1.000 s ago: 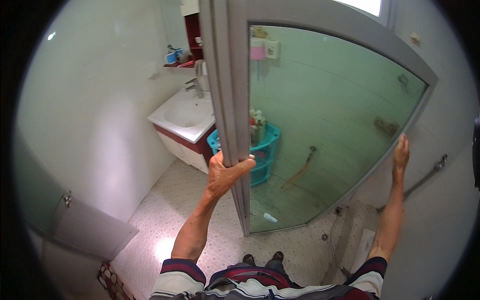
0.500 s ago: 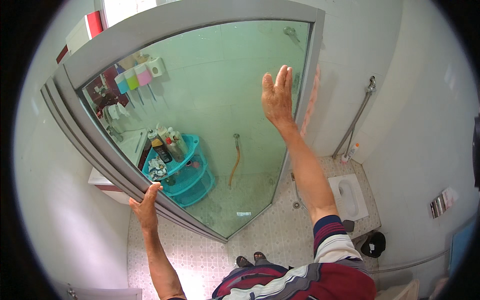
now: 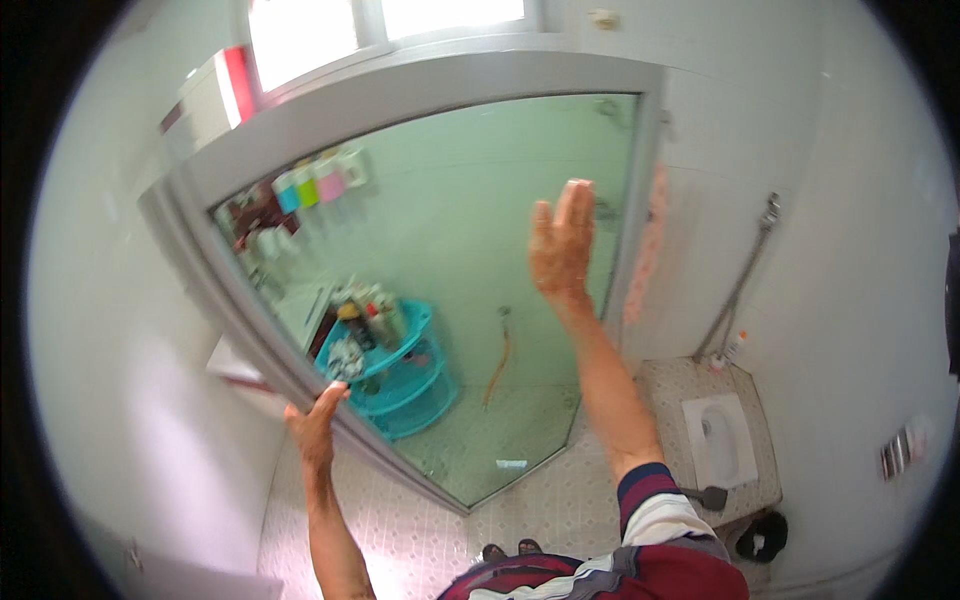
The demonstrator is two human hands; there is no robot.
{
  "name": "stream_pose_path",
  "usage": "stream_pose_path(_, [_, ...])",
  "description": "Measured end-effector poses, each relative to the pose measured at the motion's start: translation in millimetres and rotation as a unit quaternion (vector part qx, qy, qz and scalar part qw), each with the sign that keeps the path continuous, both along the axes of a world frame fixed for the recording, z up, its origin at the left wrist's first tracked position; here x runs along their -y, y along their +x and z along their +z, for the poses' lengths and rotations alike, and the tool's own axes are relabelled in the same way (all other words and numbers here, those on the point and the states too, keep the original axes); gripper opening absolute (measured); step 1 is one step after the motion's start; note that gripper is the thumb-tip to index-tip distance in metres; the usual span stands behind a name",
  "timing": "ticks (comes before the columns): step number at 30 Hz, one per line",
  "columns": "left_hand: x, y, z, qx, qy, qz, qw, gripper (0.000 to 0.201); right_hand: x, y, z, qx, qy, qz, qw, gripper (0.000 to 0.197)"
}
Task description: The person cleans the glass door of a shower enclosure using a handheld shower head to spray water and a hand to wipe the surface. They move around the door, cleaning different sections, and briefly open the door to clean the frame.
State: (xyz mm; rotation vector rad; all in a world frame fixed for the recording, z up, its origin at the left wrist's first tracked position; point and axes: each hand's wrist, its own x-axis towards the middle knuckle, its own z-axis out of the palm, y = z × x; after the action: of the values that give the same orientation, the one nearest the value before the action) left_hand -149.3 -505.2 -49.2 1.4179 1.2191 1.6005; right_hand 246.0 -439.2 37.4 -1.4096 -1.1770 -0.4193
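Note:
A green-tinted glass panel (image 3: 450, 210) in a grey metal frame (image 3: 250, 300) stands in front of me. My left hand (image 3: 315, 428) grips the lower part of the frame's left upright, thumb and fingers around its edge. Near the right side of the glass is my right hand (image 3: 562, 245), palm toward the pane and fingers stretched up. It holds nothing, and whether the whole palm touches the glass cannot be told. Behind the pane stands a turquoise tiered corner rack (image 3: 405, 350) with several bottles (image 3: 375, 320) on top.
Beyond the glass hang coloured cups (image 3: 307, 188) and an orange-brown hose (image 3: 497, 370). At the right are a squat toilet (image 3: 722, 440), a wall pipe (image 3: 735, 280), a black bin (image 3: 762, 537) and a pink cloth strip (image 3: 645, 260). A bright window (image 3: 450, 12) is above the frame.
The view has tilted up, bringing more of the window in. My right hand has slid slightly left and down relative to the glass. My left hand keeps its hold on the frame.

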Motion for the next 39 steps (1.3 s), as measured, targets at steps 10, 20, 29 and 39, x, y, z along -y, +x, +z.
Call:
stream_pose_path(10, [19.9,25.1,18.7,0.035,0.028,-0.027,0.999,0.013,-48.3,109.3,133.6,0.054,0.14,-0.067,0.986,0.059])
stream_pose_path(20, [3.4,22.2,10.7,0.015,-0.005,-0.042,0.999,0.026,-73.8,180.8,125.5,0.152,0.152,-0.118,0.97,0.052])
stream_pose_path(29, [17.3,16.8,23.8,-0.043,0.007,-0.015,0.999,0.026,-13.1,-41.9,142.5,0.139,0.208,0.037,0.967,0.06])
stream_pose_path(39, [10.4,10.9,15.6,-0.046,0.037,-0.026,0.998,0.026,3.4,-147.3,132.8,0.196,0.218,0.055,0.954,0.067])
